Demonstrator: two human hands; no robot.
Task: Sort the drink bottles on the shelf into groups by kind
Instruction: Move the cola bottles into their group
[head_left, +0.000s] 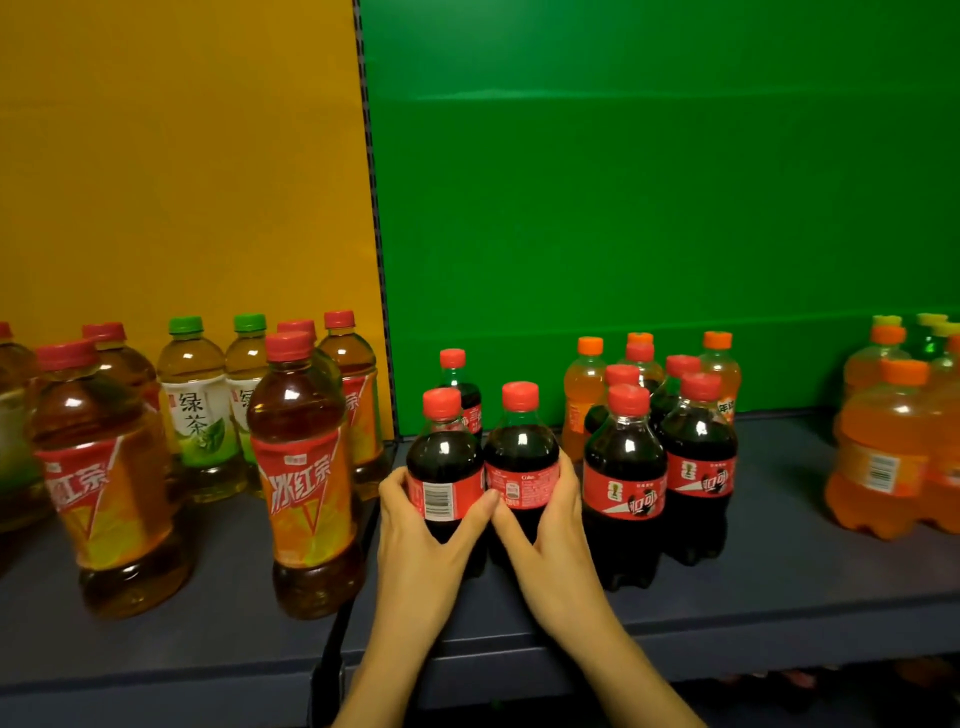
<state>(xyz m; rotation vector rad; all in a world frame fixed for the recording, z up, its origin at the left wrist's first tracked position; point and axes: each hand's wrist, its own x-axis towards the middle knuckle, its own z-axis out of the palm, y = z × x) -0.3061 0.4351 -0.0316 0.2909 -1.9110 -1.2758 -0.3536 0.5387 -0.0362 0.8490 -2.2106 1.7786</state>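
Two small clear-plastic cola bottles with red screw caps stand upright, long axes vertical and caps pointing up, on the dark blue-grey metal shelf (779, 587), just right of the dark perforated upright divider (375, 208) that separates the yellow back panel from the green one. The left hand (415, 525) wraps around the left cola bottle (444, 467), whose red label shows a white barcode facing forward; the right hand (545, 525) wraps around the right cola bottle (521, 462), whose label shows fine white print. The two bottles touch side by side, and the thumbs meet between them. Further right of the divider stand a cluster of similar cola bottles (626, 483) and orange soda bottles (878, 467). Left of the divider stand taller amber iced-tea bottles (306, 483) with red caps and pale green-tea bottles (200, 410) with green caps.
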